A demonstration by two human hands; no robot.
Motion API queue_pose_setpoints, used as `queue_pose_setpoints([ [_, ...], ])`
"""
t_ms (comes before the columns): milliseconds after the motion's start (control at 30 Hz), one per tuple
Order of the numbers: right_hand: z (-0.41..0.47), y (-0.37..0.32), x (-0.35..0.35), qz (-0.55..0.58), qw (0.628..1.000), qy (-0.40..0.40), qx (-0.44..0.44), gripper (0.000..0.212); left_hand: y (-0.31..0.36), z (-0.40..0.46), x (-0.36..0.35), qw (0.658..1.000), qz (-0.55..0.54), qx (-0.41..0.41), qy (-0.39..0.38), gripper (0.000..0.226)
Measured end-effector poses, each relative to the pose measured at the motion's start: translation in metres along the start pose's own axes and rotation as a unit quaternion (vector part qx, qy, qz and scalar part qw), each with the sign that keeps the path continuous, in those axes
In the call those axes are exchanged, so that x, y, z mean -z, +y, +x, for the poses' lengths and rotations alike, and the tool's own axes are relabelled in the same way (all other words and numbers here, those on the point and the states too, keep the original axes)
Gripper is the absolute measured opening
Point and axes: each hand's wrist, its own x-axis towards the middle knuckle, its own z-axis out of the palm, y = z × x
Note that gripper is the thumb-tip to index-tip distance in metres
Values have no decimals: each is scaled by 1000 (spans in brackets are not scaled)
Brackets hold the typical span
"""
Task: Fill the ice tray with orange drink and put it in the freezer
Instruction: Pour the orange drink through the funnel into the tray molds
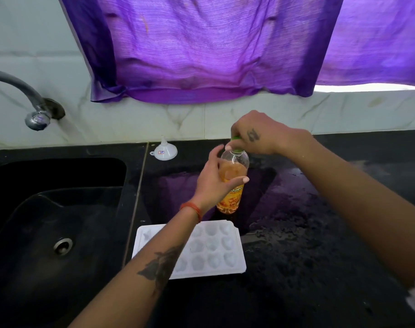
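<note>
Bottle (232, 178) of orange drink stands gripped in my left hand (216, 183) so it won't spin. My right hand (253, 133) pinches its green cap (237, 151) to twist it.

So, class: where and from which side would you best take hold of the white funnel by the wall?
Grip the funnel by its narrow spout, coming from above. It sits wide mouth down on the black counter with the spout pointing up, clear of both hands.

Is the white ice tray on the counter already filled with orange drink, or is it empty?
Empty. The visible cups of the ice tray look white, with no orange in them. The left forearm hides some cups.
</note>
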Motion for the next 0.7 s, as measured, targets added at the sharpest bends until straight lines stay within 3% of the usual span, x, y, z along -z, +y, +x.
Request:
queue_pose_setpoints([
  [67,-1,-3,-2,-7,1000,7,18,29,-3,-1,-3,1000,11,-7,24,75],
  [133,-1,0,-1,-18,998,6,52,25,-4,4,6,1000,10,-9,-12,69],
  [233,-3,5,6,21,996,-11,91,34,-4,11,24,994,-12,22,-105,71],
  [300,-2,11,10,87,994,-28,62,46,-3,14,28,990,-17,38,-132,73],
  [400,2,9,7,49,998,-42,13,49,0,12,18,996,-7,19,-89,77],
  [500,3,1,2,3,999,-26,44,31,-3,9,9,998,55,1,-10,74],
  [567,4,2,4,-10,997,-31,63,29,-5,9,10,998,70,-5,-9,74],
  [700,5,11,14,66,994,-61,54,50,-5,11,17,998,63,7,-29,76],
])
